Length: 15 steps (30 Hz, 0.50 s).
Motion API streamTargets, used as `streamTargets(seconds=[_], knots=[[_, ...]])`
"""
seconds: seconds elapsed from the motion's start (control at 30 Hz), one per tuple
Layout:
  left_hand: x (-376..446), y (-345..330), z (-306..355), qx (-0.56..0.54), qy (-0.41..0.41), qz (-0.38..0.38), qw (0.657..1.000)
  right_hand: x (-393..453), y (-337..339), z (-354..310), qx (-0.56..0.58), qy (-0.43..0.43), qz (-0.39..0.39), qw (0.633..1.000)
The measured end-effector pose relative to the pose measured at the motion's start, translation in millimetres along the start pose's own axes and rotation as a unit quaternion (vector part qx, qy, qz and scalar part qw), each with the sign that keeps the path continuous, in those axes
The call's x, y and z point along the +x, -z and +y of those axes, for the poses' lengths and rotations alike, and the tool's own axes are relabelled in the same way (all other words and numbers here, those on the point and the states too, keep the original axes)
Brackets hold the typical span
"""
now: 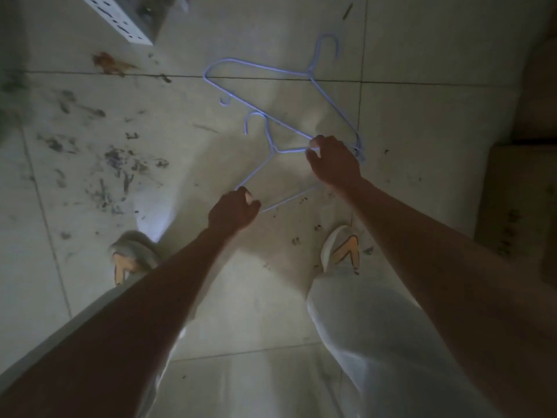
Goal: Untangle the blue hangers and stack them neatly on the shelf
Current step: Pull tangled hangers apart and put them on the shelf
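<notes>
1. Two blue wire hangers are in view, held above a dirty tiled floor (90, 164) in the middle of the frame. The near hanger (259, 173) sits lower and left; its hook curls up at centre. The far hanger (271, 72) spreads toward the top of the frame, with its hook at upper right.

2. The left hand (233, 211) is curled round the lower left corner of the near hanger, fingers closed on the wire.

3. The right hand (334, 161) pinches wire at centre right, just where the near hanger's shoulder meets one corner of the far hanger. It appears to hold both there, though the crossing is too thin and dim to tell which wire passes over which.

4. The relation that matters: the near hanger's long axis runs from the left hand up and rightward to the right hand, while the far hanger fans away from the right hand toward the upper left and top. So the snag lies at the right hand, which is the nearer one to it.

5. Judged from this, freeing them calls for the left hand to draw the near hanger down and left, away from the right-hand pinch.

6. No shelf is visible here; stacking is not yet begun.
</notes>
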<state>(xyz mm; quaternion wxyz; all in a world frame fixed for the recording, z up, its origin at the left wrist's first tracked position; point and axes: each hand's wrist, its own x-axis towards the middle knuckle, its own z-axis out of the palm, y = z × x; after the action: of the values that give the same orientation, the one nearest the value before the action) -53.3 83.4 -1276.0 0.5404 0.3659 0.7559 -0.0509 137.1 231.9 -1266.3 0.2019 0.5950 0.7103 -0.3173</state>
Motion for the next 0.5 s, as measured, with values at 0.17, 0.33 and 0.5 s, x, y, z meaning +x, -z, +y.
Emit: streamTargets(seconds=[0.17,0.33,0.5], knots=[[45.7,-22.7,13.3,-0.318,0.083,-0.005,0.944,50.7,-6.5,12.8,-0.02,0.001,0.067,0.998],[70.6,-43.7,48.3,-0.47,0.087,-0.022,0.878,105.0,7.7,13.5,-0.021,-0.024,0.112,0.993],[97.2,-50.0,90.5,-0.592,0.164,0.009,0.789,142.8,10.9,11.6,-0.038,0.008,0.096,0.995]])
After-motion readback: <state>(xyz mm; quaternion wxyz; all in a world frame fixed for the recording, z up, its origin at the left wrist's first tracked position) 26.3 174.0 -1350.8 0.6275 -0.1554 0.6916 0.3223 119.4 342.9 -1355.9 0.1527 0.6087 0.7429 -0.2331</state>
